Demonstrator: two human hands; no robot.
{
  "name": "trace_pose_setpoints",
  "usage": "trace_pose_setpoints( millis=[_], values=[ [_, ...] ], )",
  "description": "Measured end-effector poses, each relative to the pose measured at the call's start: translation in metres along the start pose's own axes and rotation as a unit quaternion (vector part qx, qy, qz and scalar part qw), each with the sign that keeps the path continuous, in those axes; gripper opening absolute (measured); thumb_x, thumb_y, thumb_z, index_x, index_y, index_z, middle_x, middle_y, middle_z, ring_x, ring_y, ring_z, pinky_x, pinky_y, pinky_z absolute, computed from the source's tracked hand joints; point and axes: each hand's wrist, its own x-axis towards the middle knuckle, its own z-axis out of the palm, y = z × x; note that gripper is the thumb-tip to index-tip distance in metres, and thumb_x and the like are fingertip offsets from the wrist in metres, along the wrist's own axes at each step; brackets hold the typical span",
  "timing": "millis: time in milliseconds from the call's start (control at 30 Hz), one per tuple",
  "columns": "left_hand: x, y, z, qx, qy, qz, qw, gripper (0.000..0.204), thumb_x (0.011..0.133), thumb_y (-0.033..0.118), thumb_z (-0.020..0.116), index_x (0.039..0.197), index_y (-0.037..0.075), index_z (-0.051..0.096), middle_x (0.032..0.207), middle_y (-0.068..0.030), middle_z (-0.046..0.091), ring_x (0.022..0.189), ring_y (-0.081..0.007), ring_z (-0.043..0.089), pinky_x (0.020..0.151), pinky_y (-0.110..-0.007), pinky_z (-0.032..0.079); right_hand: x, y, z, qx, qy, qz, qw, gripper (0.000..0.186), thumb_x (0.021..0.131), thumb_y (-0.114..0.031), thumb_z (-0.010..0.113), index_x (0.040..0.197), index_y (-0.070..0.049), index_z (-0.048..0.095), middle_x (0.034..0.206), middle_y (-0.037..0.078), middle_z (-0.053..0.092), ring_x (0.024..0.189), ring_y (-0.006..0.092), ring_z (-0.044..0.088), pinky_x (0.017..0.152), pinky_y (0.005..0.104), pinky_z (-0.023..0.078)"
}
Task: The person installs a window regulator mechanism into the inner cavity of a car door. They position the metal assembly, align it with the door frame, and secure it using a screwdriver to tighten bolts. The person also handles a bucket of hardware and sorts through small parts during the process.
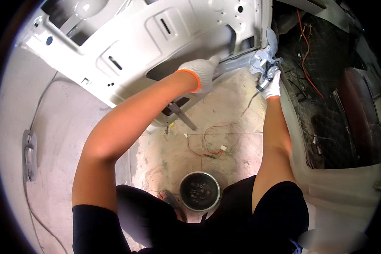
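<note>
A silvery metal window regulator [237, 63] with a toothed plate and a small motor is held between my two gloved hands, beside the white car door panel [135, 51]. My left hand [201, 74], in a white knit glove with an orange cuff, is closed around the regulator's long arm. The palm side is hidden. At the motor end my right hand [273, 86], gloved alike, grips the motor from below and the right. A short wire hangs from it. Below my left wrist a flat metal bar [182, 116] sticks out from the door's lower edge; I cannot tell whether it belongs to the regulator.
A round metal bowl [200, 191] with small fasteners stands on the floor between my legs. Thin red wires with a white connector [223, 148] lie ahead of it. To the right is the door opening, its pale sill [338, 182] and a dark red seat part [360, 110].
</note>
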Motion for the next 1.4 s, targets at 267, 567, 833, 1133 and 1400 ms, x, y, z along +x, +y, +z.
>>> trace_pose_setpoints(
  millis=[267,567,833,1133,1400],
  values=[
    [0.028,0.003,0.0,0.086,0.078,0.008,0.993,0.048,0.092,0.009,0.057,0.138,0.009,0.045,0.109,-0.0207,0.071,0.105,-0.0394,0.068,0.084,-0.049,0.054,0.0,0.013,0.017,0.073,0.059,-0.024,0.995,0.075,0.091,-0.08,0.046,0.136,-0.022,0.06,0.119,-0.001,0.067,0.105,0.0214,0.063,0.096,0.0394,0.051],
    [0.054,0.024,-0.042,0.23,0.15,0.067,0.959,0.028,0.094,0.018,0.06,0.121,0.01,0.061,0.104,-0.0133,0.074,0.097,-0.0343,0.072,0.076,-0.049,0.057,0.004,0.03,0.02,0.175,0.078,0.002,0.982,0.072,0.089,-0.082,0.047,0.131,-0.026,0.062,0.122,-0.007,0.067,0.105,0.0155,0.063,0.094,0.0337,0.052],
    [0.071,0.051,-0.046,0.301,0.232,0.07,0.922,0.031,0.09,0.013,0.063,0.121,0.015,0.065,0.112,-0.0116,0.073,0.105,-0.0299,0.071,0.085,-0.044,0.055,0.027,0.039,-0.002,0.232,0.054,-0.079,0.968,0.059,0.092,-0.077,0.044,0.113,-0.026,0.066,0.098,-0.006,0.068,0.081,0.0135,0.062,0.073,0.0306,0.052],
    [0.072,0.036,-0.011,0.378,0.344,0.114,0.852,0.031,0.092,0.022,0.061,0.122,0.017,0.063,0.109,-0.0092,0.071,0.101,-0.0252,0.068,0.086,-0.045,0.05,0.005,0.074,0.022,0.26,0.141,-0.049,0.954,0.067,0.091,-0.082,0.029,0.125,-0.034,0.062,0.109,-0.01,0.063,0.094,0.0121,0.057,0.084,0.0346,0.044],
    [0.056,0.046,0.009,0.319,0.347,0.095,0.877,0.038,0.089,0.019,0.062,0.126,0.015,0.063,0.096,-0.0072,0.069,0.091,-0.0255,0.068,0.076,-0.044,0.05,0.013,0.064,0.014,0.259,0.137,-0.116,0.949,0.069,0.096,-0.071,0.034,0.146,-0.027,0.05,0.145,-0.005,0.052,0.128,0.0161,0.049,0.108,0.0342,0.035]
  ],
)
